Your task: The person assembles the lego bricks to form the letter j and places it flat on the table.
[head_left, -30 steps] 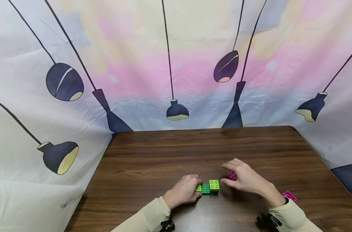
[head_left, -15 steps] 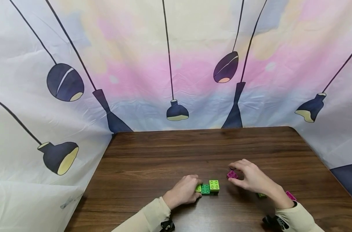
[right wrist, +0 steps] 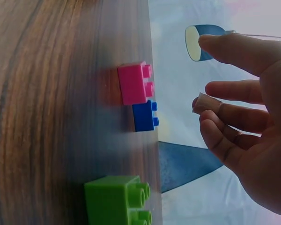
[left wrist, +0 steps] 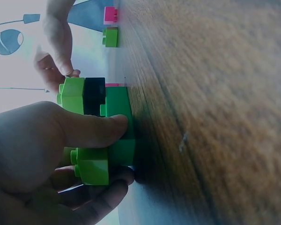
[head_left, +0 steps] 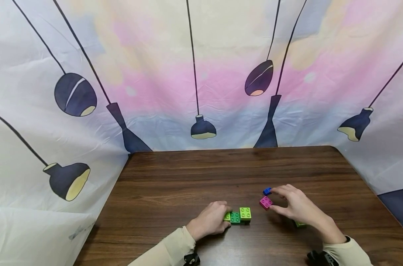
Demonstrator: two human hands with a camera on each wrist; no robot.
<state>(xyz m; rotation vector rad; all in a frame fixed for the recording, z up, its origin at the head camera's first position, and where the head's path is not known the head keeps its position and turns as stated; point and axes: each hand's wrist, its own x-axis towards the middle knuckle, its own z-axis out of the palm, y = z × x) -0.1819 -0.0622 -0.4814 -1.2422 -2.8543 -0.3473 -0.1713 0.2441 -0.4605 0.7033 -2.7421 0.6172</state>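
Two cream fabric sleeves (head_left: 175,245) come in from the near side, a black device (head_left: 192,259) strapped at a wrist. The left hand (head_left: 208,219) grips a low stack of studded plastic bricks (head_left: 235,218), thumb against its green base (left wrist: 121,153); whether that base is one piece or two, I cannot tell. One bright lime brick (left wrist: 94,171) sits at one end; at the other, a black brick (left wrist: 94,96) carries a second lime brick (head_left: 245,213). That much looks joined, while four bricks lie loose and seem left to add. Of these, a third lime brick (right wrist: 110,201) is partly hidden by the right hand (head_left: 298,207), which holds nothing, thumb and forefinger spread apart. Near those fingertips are a magenta-pink brick (head_left: 266,203) and, just beyond it, a small blue brick (head_left: 267,191). Another pink brick (left wrist: 109,15) shows in the left wrist view, near the loose lime one. All rest on a dark brown wood-grain tabletop (head_left: 188,177). Behind hangs a wrinkled pale cloth (head_left: 155,55), printed with navy pendant lamps (head_left: 203,127) and pastel patches.
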